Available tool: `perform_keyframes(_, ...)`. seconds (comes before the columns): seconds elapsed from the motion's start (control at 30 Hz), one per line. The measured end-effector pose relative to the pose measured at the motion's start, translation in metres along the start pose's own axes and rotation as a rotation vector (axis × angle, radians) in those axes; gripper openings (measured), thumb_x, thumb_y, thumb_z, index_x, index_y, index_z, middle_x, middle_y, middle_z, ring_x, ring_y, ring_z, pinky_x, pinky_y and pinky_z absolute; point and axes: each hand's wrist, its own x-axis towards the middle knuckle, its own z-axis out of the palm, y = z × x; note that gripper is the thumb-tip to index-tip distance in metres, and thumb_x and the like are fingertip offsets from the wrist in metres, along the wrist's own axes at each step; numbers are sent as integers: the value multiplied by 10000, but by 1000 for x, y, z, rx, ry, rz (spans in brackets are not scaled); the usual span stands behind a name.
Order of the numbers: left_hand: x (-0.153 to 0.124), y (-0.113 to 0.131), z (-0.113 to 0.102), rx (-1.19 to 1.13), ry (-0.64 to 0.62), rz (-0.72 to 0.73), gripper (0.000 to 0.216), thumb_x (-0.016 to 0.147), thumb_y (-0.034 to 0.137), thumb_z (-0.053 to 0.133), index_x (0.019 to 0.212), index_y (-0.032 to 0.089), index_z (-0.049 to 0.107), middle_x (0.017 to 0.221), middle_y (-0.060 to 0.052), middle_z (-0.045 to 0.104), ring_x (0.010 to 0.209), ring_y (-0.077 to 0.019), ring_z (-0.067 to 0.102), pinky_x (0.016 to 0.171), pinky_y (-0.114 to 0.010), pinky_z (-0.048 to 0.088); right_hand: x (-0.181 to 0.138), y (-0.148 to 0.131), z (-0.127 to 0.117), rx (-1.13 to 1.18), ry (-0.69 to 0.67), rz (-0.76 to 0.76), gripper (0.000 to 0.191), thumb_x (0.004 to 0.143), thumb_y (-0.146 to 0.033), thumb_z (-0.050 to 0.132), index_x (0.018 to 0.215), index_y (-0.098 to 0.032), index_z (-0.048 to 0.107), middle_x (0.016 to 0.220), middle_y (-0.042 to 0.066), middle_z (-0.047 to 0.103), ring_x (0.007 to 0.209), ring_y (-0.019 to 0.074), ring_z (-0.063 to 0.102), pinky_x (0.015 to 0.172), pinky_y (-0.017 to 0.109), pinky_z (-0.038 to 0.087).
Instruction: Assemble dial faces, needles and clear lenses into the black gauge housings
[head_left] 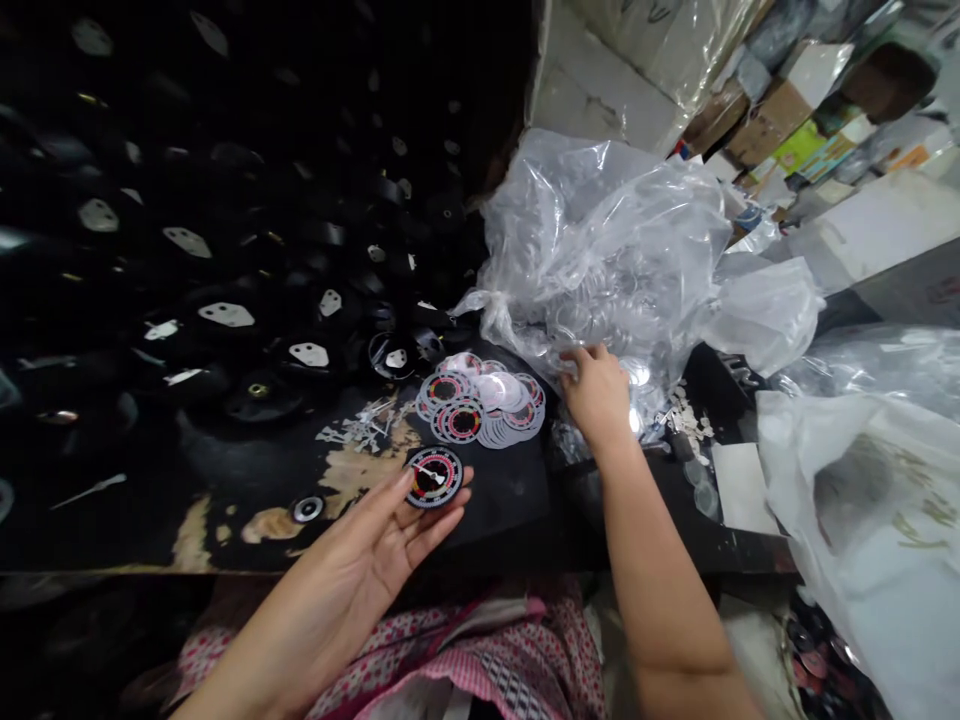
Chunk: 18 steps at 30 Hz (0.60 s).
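Head view: the left hand [375, 553] grips, between thumb and fingers, a round black dial with a white needle [435, 478], over the black tabletop [514, 500] near overlapping grey-rimmed printed discs [461, 420]. The right hand [604, 400], fingers bent, meets a clear plastic bag [592, 205]; its grip cannot be told.

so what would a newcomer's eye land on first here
Probably the big clear plastic bag right of centre, with the right hand at its near side. Next, the dial with its white needle in the left hand, near a pile of printed discs. Dark parts with pale plates crowd the left.
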Motion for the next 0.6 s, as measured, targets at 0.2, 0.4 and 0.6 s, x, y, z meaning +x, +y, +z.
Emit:
perform_keyframes(0.2,1,6,1,-67,5,-36,276,1010,260,517,1060,147,763,1087,-142,795,1023,-245,753,955,-375,593,-29,-11,-10,318,28,-110,311,945,-196,513,1197,-168,694,1078,127,707,1005,254,667,905,413,533)
perform_keyframes(0.4,0,3,-1,-66,-19,45,208,919,390,678,999,235,790,1118,-63,796,1010,-220,742,888,-325,606,-93,-67,-15,890,-287,-340,339,971,-219,558,1295,-224,659,970,44,664,892,159,655,837,317,562)
perform_keyframes(0.6,-1,-5,-5,239,-51,228,351,820,310,794,1169,327,758,1371,-12,696,1258,-252,635,876,-255,589,-99,-80,-13,723,-261,-362,268,1017,-306,515,1204,-237,694,1198,91,602,1076,188,614,930,353,504)
